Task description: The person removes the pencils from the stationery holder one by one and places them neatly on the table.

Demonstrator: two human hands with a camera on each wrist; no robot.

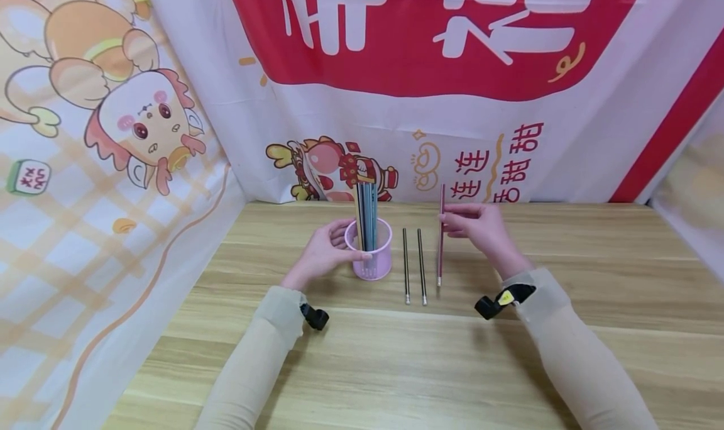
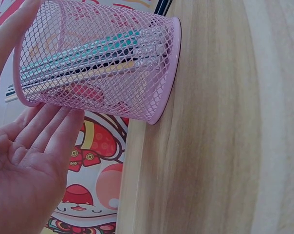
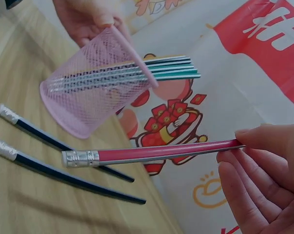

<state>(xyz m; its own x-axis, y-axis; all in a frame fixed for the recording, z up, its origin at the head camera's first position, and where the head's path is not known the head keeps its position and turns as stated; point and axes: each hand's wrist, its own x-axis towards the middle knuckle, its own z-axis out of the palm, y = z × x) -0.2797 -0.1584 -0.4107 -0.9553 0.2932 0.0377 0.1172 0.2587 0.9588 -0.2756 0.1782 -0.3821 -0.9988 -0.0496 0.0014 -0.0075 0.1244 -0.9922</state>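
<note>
My left hand [image 1: 321,254] holds a pink mesh pencil cup [image 1: 381,265], thumb at the near rim and fingers round the far side. Several pencils [image 1: 367,211] stand in the cup, their eraser ends down; teal, dark and yellowish ones show in the right wrist view. Between thumb and fingertips, my right hand [image 1: 479,229] pinches a red pencil [image 3: 166,150] near its upper end. The eraser end of that pencil points down, and in the right wrist view it appears above the table. Two black pencils [image 1: 405,260] [image 1: 421,263] lie side by side between cup and right hand.
A wooden table [image 1: 362,367] extends under both forearms. Behind it hangs a white and red printed curtain [image 1: 424,109], close to the table's far edge. Another printed cloth [image 1: 192,229] borders the left side. Each wrist wears a black camera strap.
</note>
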